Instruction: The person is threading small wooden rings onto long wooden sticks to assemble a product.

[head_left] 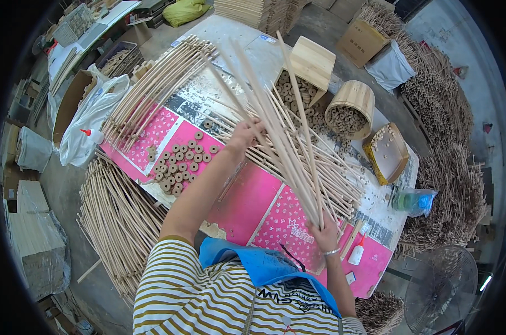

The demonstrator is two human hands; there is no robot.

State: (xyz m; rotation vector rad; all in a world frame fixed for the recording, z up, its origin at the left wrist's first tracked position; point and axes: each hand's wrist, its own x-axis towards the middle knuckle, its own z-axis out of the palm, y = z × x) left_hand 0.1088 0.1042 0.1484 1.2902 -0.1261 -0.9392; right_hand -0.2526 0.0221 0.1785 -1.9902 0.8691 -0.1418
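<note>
My right hand [325, 235] is closed round the near ends of a loose bunch of long wooden sticks [289, 162]. The bunch slants up and away to the left, its far ends blurred by motion and fanned apart. Farther up, my left hand [246, 134] has its fingers curled on the left side of the same bunch. Beneath lies a pile of similar sticks [339, 184] across the table. Round wooden discs with centre holes [177, 162] sit on the pink sheet [242, 195] left of my forearm. A white glue bottle with a red tip [356, 254] is beside my right hand.
Neatly laid sticks [158, 89] cover the table's far left. A tipped wooden bucket [351, 106] and a wooden box [309, 67] hold more discs at the back right. A yellow carton [386, 153] and a fan [440, 290] are to the right. Stick bundles [119, 218] stand at left.
</note>
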